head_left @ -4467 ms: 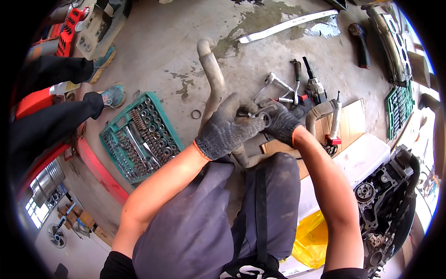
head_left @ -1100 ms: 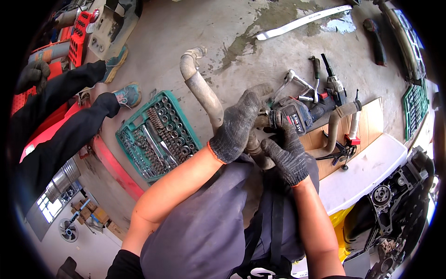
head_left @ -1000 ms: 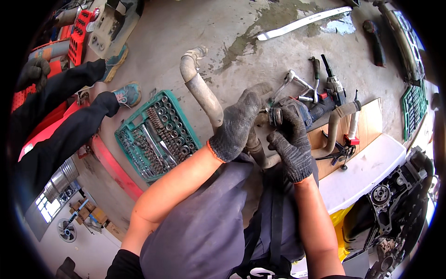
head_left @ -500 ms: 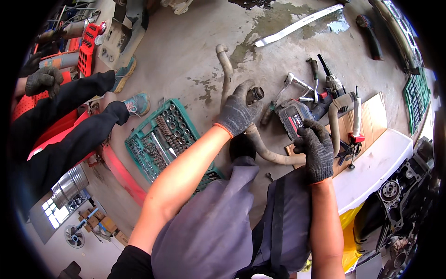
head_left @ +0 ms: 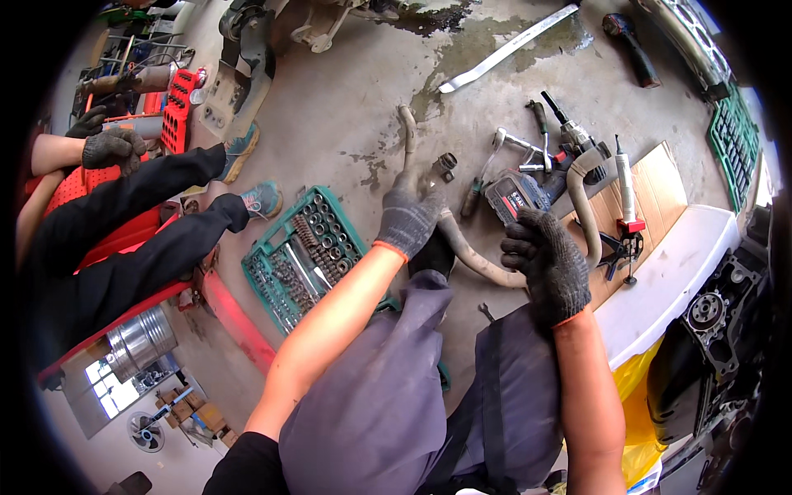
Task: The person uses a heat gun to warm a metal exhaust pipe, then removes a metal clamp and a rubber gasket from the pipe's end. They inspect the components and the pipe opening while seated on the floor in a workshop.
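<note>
A dusty grey-brown bent hose (head_left: 473,257) with several curves spans the space between my hands. My left hand (head_left: 410,216), in a dark knit glove with an orange cuff, is closed around it near a branch. A short dark connector (head_left: 444,167) sticks out beyond those fingers, and one thin end of the hose points away from me. My right hand (head_left: 551,266), gloved alike, is curled around the hose farther right, its grip partly hidden by the glove. Past it the hose bends up into a hooked end. A cordless power tool (head_left: 521,196) with its battery lies just beyond.
An open green socket set (head_left: 307,256) lies left of my knees. Ratchets, a caulking-type gun (head_left: 627,198) on cardboard (head_left: 660,177), a silver pry bar (head_left: 511,48) and an impact tool (head_left: 631,49) lie around. An engine block (head_left: 714,330) stands right. A co-worker's legs (head_left: 148,231) are at left.
My view has turned slightly. My left hand has come a little nearer to me and leftward with the hose, whose far end now sits lower in view. Both hands keep hold.
</note>
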The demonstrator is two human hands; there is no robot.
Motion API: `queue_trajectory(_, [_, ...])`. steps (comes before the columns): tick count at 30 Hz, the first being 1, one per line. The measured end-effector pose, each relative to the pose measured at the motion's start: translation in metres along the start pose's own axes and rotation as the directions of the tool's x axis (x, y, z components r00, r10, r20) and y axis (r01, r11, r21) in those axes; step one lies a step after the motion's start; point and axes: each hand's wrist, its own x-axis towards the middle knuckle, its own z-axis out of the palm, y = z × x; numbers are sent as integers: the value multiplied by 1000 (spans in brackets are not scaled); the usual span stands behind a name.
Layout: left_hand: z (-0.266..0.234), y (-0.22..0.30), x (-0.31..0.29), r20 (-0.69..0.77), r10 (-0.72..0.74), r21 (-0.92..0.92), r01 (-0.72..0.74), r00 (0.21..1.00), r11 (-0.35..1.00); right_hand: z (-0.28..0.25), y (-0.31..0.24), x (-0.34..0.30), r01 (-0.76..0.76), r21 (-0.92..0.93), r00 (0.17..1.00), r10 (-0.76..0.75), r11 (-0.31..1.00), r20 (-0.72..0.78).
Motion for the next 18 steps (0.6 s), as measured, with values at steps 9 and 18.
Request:
queue_trajectory(9, [-37,33,-22,-92,-227,-240,200,969,950,123,96,56,-111,456,987,45,883,153])
queue_trajectory(18, [-64,-60,2,-397,-15,195,100,918,976,107,52,-57,-117,-399,979,173,909,107])
